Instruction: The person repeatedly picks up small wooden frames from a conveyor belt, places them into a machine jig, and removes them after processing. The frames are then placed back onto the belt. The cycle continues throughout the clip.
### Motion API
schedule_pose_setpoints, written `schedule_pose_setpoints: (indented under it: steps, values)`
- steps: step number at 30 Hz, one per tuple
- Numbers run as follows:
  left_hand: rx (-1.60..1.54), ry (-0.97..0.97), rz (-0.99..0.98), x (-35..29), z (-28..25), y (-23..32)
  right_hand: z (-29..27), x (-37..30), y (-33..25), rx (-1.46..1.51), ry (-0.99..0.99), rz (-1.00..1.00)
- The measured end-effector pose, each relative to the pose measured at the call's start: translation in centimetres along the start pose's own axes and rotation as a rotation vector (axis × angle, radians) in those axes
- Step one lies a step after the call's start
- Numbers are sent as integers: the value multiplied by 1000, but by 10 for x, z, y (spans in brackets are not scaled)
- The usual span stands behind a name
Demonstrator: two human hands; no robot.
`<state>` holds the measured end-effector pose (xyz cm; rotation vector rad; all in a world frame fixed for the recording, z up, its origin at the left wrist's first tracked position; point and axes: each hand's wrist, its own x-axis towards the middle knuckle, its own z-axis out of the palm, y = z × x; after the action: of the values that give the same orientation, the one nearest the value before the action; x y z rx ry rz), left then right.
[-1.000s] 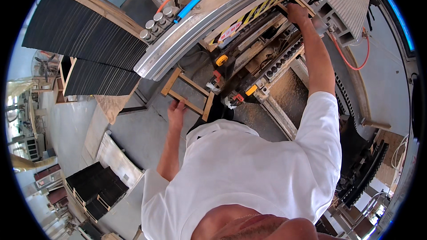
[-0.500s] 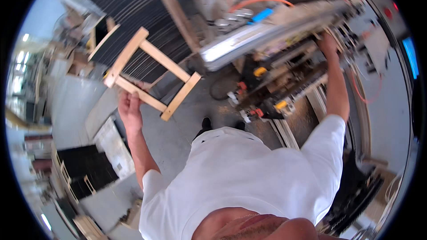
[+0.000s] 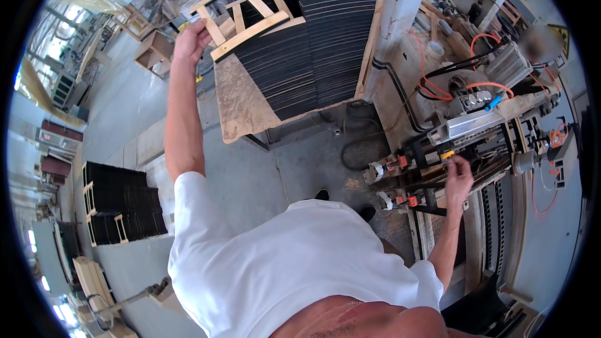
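My left hand, raised at the far left, grips one side of a light wooden frame. The frame is tilted over a stack of black panels, and another light wooden piece shows through its opening. I cannot tell whether the frame touches the stack. On the right, my right hand is over the clamping machine, its fingers curled together beside a small yellow part. What those fingers hold, if anything, is hidden.
The panel stack rests on a dusty board-topped table. Another dark stack stands on the floor at left. A wooden box sits farther back. Orange hoses and black cables run around the machine, by a grey post.
My left hand has carried the wooden frame forward to above the black panel stack. My right hand has drawn back from the machine's far end toward its nearer yellow part. My view has turned.
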<state>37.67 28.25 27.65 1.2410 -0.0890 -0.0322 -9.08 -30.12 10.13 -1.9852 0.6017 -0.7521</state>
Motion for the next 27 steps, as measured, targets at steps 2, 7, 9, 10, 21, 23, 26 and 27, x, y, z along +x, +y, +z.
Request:
schedule_pose_setpoints:
  steps: [2,7,9,10,21,23,26,27]
  values:
    - [83,5,-20,27,15,-22,19,-29,6,-65,-96,98]
    - [298,16,-41,46,44,-48,42,-95,30,-182,-166,250]
    - [492,102,58,45,39,-45,45,-115,39,-198,-178,328]
    - [607,113,161,33,47,-36,45,-125,42,-190,-158,361]
    - [1533,-485,418,-62,142,-11,57,-224,50,-92,-33,416]
    - [1523,-544,341,-54,146,-7,65,-250,54,-87,10,459]
    - [1610,-579,487,-52,152,-10,69,-296,56,-90,37,472]
    - [1638,-610,529,-38,143,-15,69,-304,38,-125,39,527]
